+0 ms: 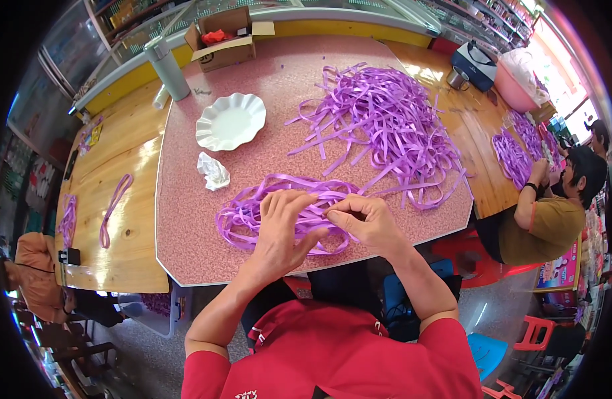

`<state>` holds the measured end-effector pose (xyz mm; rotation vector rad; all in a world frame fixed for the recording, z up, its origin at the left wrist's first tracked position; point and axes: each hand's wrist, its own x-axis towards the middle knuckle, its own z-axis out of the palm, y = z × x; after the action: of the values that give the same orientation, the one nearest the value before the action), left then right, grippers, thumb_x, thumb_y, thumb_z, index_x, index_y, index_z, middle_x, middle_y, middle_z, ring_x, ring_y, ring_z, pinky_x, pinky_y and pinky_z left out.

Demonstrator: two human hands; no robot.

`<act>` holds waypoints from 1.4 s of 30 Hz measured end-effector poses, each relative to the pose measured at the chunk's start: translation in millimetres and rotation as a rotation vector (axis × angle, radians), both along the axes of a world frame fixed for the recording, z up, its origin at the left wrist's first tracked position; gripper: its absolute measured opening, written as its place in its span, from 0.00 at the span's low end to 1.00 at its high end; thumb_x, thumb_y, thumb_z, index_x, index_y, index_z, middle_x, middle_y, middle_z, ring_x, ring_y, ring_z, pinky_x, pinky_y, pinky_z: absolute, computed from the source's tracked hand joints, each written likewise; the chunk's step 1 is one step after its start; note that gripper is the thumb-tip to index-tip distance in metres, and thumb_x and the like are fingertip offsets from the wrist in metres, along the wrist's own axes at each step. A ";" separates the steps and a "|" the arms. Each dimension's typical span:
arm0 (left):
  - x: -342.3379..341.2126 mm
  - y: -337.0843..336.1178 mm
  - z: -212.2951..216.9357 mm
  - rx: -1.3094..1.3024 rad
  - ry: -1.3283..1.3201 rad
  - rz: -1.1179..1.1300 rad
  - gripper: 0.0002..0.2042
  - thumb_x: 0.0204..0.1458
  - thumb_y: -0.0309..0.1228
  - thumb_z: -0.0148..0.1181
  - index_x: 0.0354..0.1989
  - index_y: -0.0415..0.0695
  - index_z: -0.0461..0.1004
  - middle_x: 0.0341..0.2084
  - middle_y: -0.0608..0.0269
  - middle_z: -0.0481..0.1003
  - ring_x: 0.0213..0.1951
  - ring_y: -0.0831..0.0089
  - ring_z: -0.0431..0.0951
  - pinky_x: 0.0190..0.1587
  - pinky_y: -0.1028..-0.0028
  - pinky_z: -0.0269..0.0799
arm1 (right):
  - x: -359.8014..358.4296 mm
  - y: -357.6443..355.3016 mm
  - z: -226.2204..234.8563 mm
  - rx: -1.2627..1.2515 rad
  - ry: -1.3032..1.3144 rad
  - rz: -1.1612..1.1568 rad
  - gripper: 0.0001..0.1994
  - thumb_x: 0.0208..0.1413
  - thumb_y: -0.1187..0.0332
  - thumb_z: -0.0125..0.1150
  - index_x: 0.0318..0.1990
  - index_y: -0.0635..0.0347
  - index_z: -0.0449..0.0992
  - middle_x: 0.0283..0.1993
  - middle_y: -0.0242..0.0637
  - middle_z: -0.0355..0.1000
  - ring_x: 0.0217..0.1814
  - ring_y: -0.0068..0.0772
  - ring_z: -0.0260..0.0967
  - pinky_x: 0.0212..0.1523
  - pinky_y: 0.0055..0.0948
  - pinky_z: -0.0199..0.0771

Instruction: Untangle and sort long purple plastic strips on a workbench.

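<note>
Left hand: the left hand point(279, 229) lies flat on the ribbon loops point(253, 213), fingers spread and pressing them down; its grip is released, closed on nothing.
Right hand: the right hand point(364, 223) has its grip clenched, thumb and fingertips pinching a strand of the ribbon loops just beside the left hand's fingers.
Ribbon loops: purple, coiled in an oval bundle on the near edge of the pink table point(186, 233), right in front of the person.
Ribbon pile: a larger loose ribbon pile point(386, 123) of the same purple lies farther back and to the right, near the loops.
Dish: a white scalloped dish point(230, 121) sits behind the loops, well apart.
Tissue: a crumpled tissue point(213, 171) lies between dish and loops.
Box: an open cardboard box point(226, 38) stands at the far edge.
</note>
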<state>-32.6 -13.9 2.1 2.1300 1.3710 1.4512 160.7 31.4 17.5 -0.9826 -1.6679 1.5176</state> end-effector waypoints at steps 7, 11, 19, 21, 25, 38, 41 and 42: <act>-9.3 2.4 12.8 0.162 0.528 -0.038 0.09 0.46 0.31 0.69 0.32 0.47 0.74 0.29 0.65 0.73 0.45 0.67 0.75 0.64 0.52 0.55 | -2.6 -9.2 8.1 0.189 -0.165 0.021 0.06 0.60 0.71 0.64 0.38 0.66 0.81 0.25 0.27 0.69 0.27 0.16 0.62 0.26 0.23 0.60; -27.9 -4.3 17.2 0.069 0.609 -0.182 0.09 0.46 0.30 0.69 0.28 0.46 0.72 0.26 0.65 0.70 0.39 0.67 0.75 0.63 0.52 0.57 | -9.5 -15.7 1.8 0.556 -0.191 0.036 0.05 0.56 0.75 0.65 0.29 0.66 0.77 0.25 0.39 0.69 0.24 0.33 0.66 0.26 0.32 0.64; -63.8 -21.7 19.9 -0.163 0.395 -0.527 0.07 0.48 0.24 0.65 0.29 0.43 0.71 0.27 0.62 0.71 0.36 0.64 0.74 0.57 0.56 0.65 | -20.9 -29.5 -12.6 0.811 -0.107 0.083 0.09 0.52 0.69 0.68 0.27 0.61 0.74 0.25 0.39 0.65 0.26 0.42 0.67 0.25 0.38 0.66; -70.6 -25.3 14.6 -0.291 0.268 -0.605 0.05 0.51 0.25 0.64 0.29 0.42 0.72 0.29 0.62 0.72 0.37 0.63 0.75 0.56 0.56 0.65 | -22.5 -34.2 -14.8 0.776 -0.114 0.116 0.08 0.52 0.69 0.68 0.28 0.60 0.74 0.25 0.38 0.65 0.25 0.41 0.67 0.24 0.37 0.66; -87.0 -27.7 2.1 -0.396 0.107 -0.593 0.06 0.57 0.28 0.59 0.28 0.42 0.72 0.27 0.60 0.73 0.37 0.62 0.76 0.56 0.56 0.65 | -17.7 -26.9 -18.5 0.781 -0.141 0.142 0.07 0.52 0.68 0.67 0.30 0.59 0.76 0.29 0.37 0.69 0.33 0.41 0.71 0.32 0.40 0.72; -102.6 -28.1 3.7 -0.280 0.603 0.251 0.10 0.56 0.35 0.61 0.36 0.41 0.74 0.30 0.56 0.73 0.35 0.58 0.72 0.41 0.62 0.63 | 64.3 37.2 -44.6 0.901 -0.715 -0.016 0.09 0.48 0.67 0.70 0.38 0.52 0.84 0.50 0.33 0.71 0.53 0.39 0.66 0.55 0.40 0.64; -93.8 -21.2 4.8 -0.185 0.550 0.339 0.13 0.53 0.34 0.65 0.43 0.42 0.74 0.37 0.55 0.73 0.41 0.57 0.72 0.45 0.60 0.65 | 63.2 36.4 -30.6 1.078 -0.653 -0.092 0.11 0.47 0.70 0.70 0.40 0.53 0.83 0.49 0.34 0.72 0.51 0.41 0.68 0.51 0.39 0.69; -84.6 -18.7 5.1 -0.184 0.548 0.341 0.13 0.53 0.34 0.65 0.43 0.42 0.74 0.37 0.55 0.73 0.41 0.57 0.72 0.45 0.60 0.65 | 62.2 34.6 -24.8 1.080 -0.655 -0.090 0.11 0.47 0.70 0.70 0.40 0.53 0.83 0.49 0.34 0.72 0.51 0.41 0.68 0.51 0.39 0.69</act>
<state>-117.2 -32.6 7.2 2.3490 2.0491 0.7986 222.9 66.0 -7.2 -0.9063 -2.3895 0.0451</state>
